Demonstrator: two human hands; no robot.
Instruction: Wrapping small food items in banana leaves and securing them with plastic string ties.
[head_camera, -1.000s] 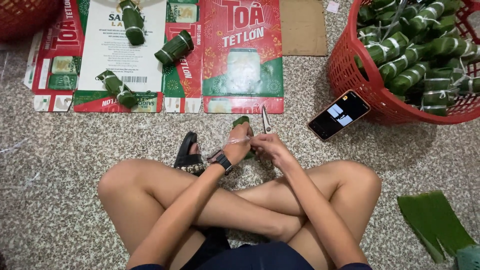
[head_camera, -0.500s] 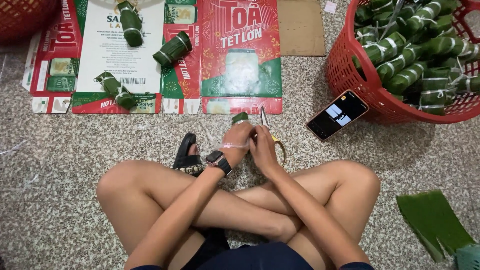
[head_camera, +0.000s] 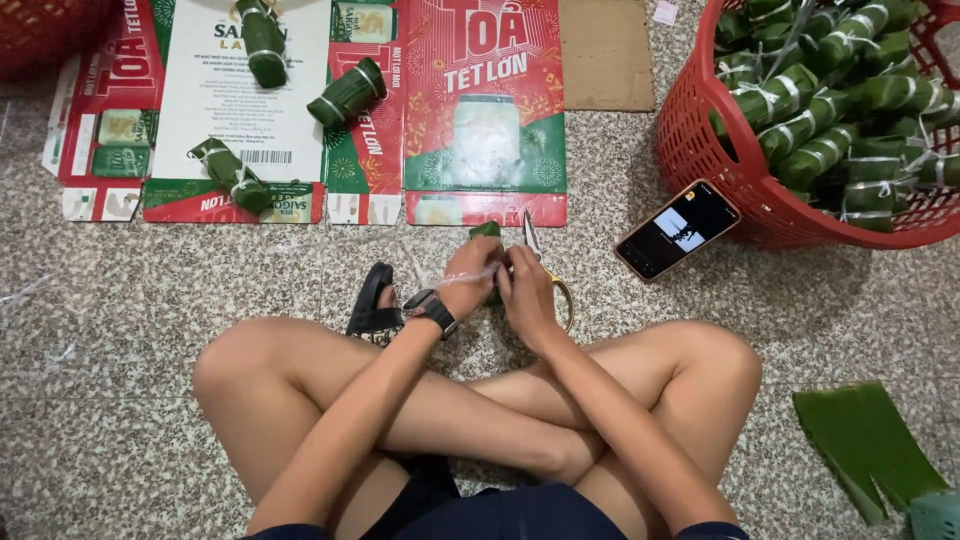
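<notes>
I sit cross-legged on a speckled floor. My left hand (head_camera: 470, 275), with a black watch on the wrist, grips a small green leaf-wrapped roll (head_camera: 486, 231) and a pale string stretched across it. My right hand (head_camera: 528, 290) is closed on the same roll, right against the left hand. Scissors (head_camera: 541, 265) with yellow handles lie on the floor under my right hand, blades pointing away from me. Most of the roll is hidden by my fingers.
Three tied leaf rolls (head_camera: 347, 92) lie on flattened red and green cardboard (head_camera: 485, 120) ahead. A red basket (head_camera: 700, 140) at the right holds several rolls, with a phone (head_camera: 677, 229) leaning on it. A black sandal (head_camera: 372, 300) sits by my left wrist. Cut leaf pieces (head_camera: 868, 445) lie right.
Both hands have lowered the roll toward the floor. The scissors, held up in my right hand a second ago, now lie on the floor.
</notes>
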